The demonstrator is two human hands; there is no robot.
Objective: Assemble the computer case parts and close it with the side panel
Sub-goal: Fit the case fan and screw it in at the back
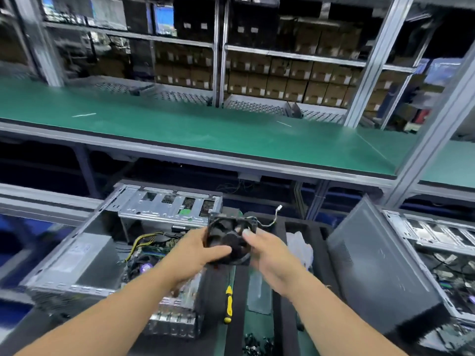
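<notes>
A black case fan (228, 236) with a thin white-tipped cable is held up in mid-air between both hands. My left hand (198, 249) grips its left side and my right hand (267, 250) grips its right side. Below and to the left lies the open computer case (84, 255), showing its power supply, motherboard with yellow wires, and a metal drive cage (167, 205) at its far end. A dark grey side panel (380, 268) leans upright to the right of my hands.
A yellow-and-black screwdriver (228, 304) lies on the green bench below the fan, beside black foam dividers. Small black screws (257, 343) lie near the front edge. Another open case (442, 253) sits at the far right. A green shelf (205, 129) runs above, with racks of boxes behind.
</notes>
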